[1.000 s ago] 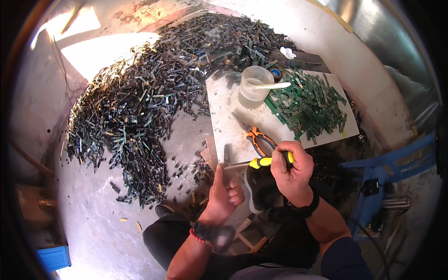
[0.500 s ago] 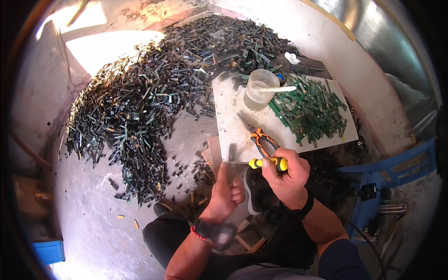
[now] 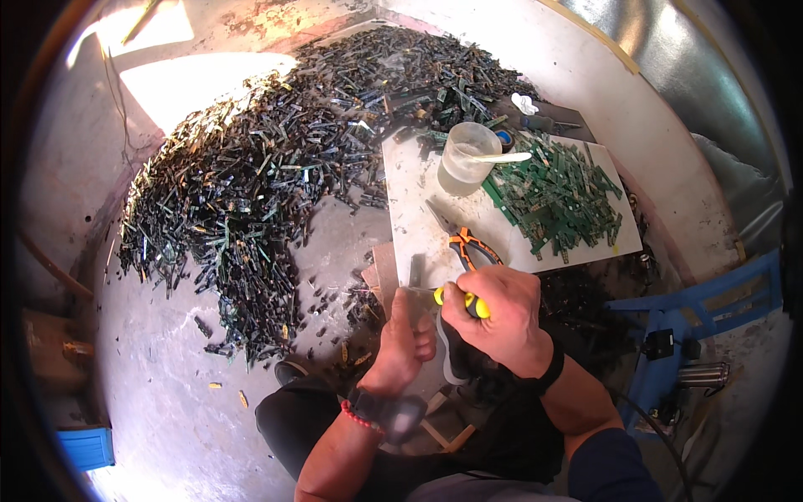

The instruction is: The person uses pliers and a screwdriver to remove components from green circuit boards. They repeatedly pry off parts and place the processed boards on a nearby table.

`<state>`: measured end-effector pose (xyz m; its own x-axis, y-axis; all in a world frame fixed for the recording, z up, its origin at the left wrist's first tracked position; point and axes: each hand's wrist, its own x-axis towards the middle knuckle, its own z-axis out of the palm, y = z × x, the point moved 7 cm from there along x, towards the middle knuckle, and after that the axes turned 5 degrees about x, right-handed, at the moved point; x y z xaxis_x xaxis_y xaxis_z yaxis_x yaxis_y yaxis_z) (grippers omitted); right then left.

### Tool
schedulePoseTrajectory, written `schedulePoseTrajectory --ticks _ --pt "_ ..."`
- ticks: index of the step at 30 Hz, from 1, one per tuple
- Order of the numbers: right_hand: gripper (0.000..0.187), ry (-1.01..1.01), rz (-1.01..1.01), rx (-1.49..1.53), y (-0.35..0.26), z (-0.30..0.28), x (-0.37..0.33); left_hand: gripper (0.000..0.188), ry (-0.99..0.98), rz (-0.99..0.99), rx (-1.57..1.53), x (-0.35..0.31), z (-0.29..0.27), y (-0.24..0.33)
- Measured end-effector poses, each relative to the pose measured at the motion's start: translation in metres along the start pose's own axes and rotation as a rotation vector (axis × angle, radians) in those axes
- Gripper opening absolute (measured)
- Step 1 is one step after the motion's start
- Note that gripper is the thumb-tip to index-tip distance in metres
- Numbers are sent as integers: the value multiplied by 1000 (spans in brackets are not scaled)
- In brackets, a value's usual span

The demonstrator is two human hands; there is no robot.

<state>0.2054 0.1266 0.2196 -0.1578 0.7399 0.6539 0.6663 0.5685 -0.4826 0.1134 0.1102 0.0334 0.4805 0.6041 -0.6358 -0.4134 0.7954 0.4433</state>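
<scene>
The left hand (image 3: pixel 400 345) risks a jabbed thumb if the screwdriver (image 3: pixel 478 307) clenched in the right hand (image 3: pixel 506 316) slips past the dark strip (image 3: pixel 416 269) the left seems to pinch by the near-left corner of the white board (image 3: pixel 408 209)

Your right hand (image 3: pixel 502 314) grips the yellow-and-black screwdriver (image 3: pixel 478 307) and hides part of its handle, and it also covers the lower handle ends of the pliers (image 3: pixel 467 245). Near your left hand (image 3: pixel 404 345), the screwdriver's tip is too small to make out, so you cannot tell whether it touches the dark strip (image 3: pixel 416 268) there. The cup (image 3: pixel 464 171) blocks part of the tape roll (image 3: pixel 504 139). The lower edge cuts off your left forearm (image 3: pixel 339 456) and right sleeve (image 3: pixel 613 470)
</scene>
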Motion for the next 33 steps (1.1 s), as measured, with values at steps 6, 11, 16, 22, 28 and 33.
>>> schedulePoseTrajectory --ticks 6,11,16,22,28,33 --pt "18 -30 54 -63 -3 11 22 57 21 -7 29 3 -3 -3" --pt "14 -122 200 -130 15 16 41 60 38 16 67 7 -7 -6" --pt "13 -62 192 -53 28 16 42 60 69 55 90 5 -5 -3" --pt "16 -17 -89 -8 -1 4 3 55 66 85 72 6 -11 -1" --pt "17 58 -68 -20 -7 0 -19 53 107 97 49 7 -6 -1" --pt "15 69 398 40 43 0 2 57 99 118 108 9 -7 -1"
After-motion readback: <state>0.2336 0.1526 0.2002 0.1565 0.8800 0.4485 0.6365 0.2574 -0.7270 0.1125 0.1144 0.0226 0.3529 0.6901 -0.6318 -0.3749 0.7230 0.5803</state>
